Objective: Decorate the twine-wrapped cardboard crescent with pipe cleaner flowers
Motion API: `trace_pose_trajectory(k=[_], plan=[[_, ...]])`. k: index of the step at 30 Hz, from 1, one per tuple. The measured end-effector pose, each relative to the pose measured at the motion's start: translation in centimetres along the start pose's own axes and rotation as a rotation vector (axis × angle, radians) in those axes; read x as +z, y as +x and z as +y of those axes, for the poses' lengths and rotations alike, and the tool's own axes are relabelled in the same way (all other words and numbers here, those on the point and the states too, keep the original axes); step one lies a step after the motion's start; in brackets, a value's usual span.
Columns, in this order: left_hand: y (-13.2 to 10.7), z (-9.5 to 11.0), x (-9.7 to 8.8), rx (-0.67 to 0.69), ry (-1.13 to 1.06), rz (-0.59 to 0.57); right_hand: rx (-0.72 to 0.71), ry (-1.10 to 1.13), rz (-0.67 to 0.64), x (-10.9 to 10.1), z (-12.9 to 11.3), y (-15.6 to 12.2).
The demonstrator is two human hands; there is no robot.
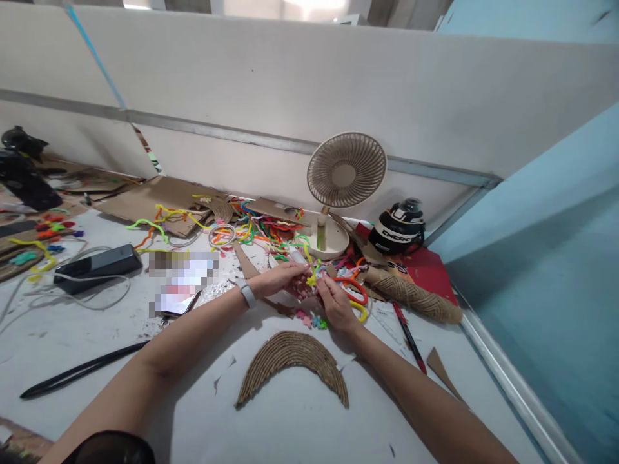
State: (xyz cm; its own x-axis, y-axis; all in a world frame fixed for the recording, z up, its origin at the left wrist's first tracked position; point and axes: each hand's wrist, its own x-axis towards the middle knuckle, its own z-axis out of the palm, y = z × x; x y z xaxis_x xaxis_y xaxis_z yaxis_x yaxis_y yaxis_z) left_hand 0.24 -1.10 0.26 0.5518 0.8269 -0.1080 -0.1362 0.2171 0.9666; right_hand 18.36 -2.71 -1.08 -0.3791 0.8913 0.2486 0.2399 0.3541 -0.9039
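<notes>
My left hand and my right hand meet over the middle of the white table, fingers pinched together on a small twisted pipe-cleaner piece of yellow and pink. A pale band is on my left wrist. Small pipe-cleaner flowers lie just below my hands. In front of them lies a crescent wrapped in jute cord. A pile of coloured pipe cleaners spreads behind my hands.
A small beige desk fan stands at the back, a black helmet-shaped thing to its right. A jute twine roll, a red pen, a black power bank, a phone, cardboard scraps and a long black stick lie around.
</notes>
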Motion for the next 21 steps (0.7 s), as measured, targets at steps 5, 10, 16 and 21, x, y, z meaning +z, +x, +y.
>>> trace_pose_trajectory(k=[5,10,16,21], plan=[[-0.4,0.4,2.0,0.139,0.135,0.038,-0.028,-0.039,0.107,0.1,0.3,0.2],[-0.1,0.0,3.6,0.233,0.149,0.126,-0.056,-0.053,0.151,0.2,0.1,0.2],[-0.2,0.2,3.6,0.247,0.072,0.081,-0.015,0.124,0.009,0.1,-0.4,-0.3],[-0.3,0.2,2.8,0.214,-0.018,-0.004,-0.062,0.059,-0.078,-0.6,-0.9,-0.3]])
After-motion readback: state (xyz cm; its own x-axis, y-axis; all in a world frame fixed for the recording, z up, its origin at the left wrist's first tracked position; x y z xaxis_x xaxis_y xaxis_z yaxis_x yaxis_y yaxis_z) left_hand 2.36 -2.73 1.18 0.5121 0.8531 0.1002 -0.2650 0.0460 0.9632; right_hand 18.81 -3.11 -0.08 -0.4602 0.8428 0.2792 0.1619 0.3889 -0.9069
